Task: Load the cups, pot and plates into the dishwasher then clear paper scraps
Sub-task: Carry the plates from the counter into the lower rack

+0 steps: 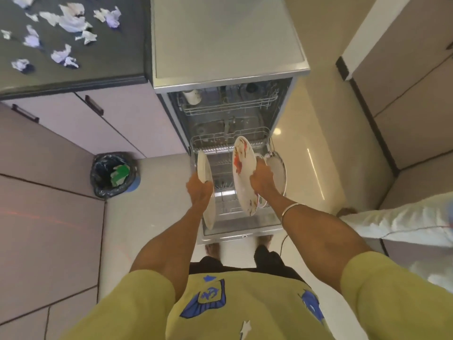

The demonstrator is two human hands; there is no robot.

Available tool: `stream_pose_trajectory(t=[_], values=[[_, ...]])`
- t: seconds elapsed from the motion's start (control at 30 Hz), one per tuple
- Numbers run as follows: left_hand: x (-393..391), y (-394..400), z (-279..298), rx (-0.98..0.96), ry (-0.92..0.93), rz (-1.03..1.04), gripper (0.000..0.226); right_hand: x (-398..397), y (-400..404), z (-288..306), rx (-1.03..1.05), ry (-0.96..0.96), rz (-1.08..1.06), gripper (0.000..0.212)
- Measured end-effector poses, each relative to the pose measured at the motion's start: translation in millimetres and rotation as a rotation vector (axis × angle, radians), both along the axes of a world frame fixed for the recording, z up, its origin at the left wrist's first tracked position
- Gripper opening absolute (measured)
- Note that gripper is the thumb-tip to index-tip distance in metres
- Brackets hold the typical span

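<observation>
White plates, two, each on edge: left grip (199, 190) clasps plain plate (206, 192), right grip (262, 179) stained plate (241, 173)

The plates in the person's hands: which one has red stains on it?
The plate in the right hand, the stained plate, shows red and brown smears on its face. The plain plate, gripped by the left hand, shows no red.

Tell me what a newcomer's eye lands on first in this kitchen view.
First, the two plates held on edge over the pulled-out lower rack of the open dishwasher: a plain plate gripped by the left hand and a red-smeared plate gripped by the right hand. Next, the crumpled paper scraps strewn over the dark counter at upper left, and the lined bin on the floor below.
</observation>
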State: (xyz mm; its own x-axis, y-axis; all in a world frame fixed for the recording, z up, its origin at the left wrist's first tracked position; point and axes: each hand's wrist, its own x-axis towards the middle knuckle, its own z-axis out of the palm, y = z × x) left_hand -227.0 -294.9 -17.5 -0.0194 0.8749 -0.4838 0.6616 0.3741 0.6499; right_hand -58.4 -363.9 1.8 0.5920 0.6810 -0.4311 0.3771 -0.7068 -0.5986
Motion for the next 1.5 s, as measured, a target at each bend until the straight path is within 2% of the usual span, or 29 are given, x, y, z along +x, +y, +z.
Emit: stream_pose_trajectory(t=[0.17,0.3,0.43,0.7,1.0,1.2,1.5], values=[[24,-5,-38,-0.053,0.078,0.131,0.046,35,3,-15,-0.044,0.032,0.076,0.052],[61,-14,-29,-0.064,0.114,0.209,0.042,58,4,-41,-0.056,0.07,0.034,0.053],[95,-11,-30,-0.088,0.067,0.201,0.04,73,13,-65,-0.053,0.129,-0.079,0.051],[134,14,-103,-0.071,0.021,0.182,0.038,93,41,-147,-0.059,0.158,-0.105,0.05],[143,31,-183,-0.13,0.033,0.329,0.041,79,61,-227,-0.084,0.114,-0.064,0.054],[140,40,-230,-0.119,0.032,0.236,0.035,64,78,-270,-0.133,0.173,-0.151,0.048],[122,38,-279,-0.218,0.051,0.207,0.037,46,86,-312,-0.125,0.163,-0.264,0.053]])
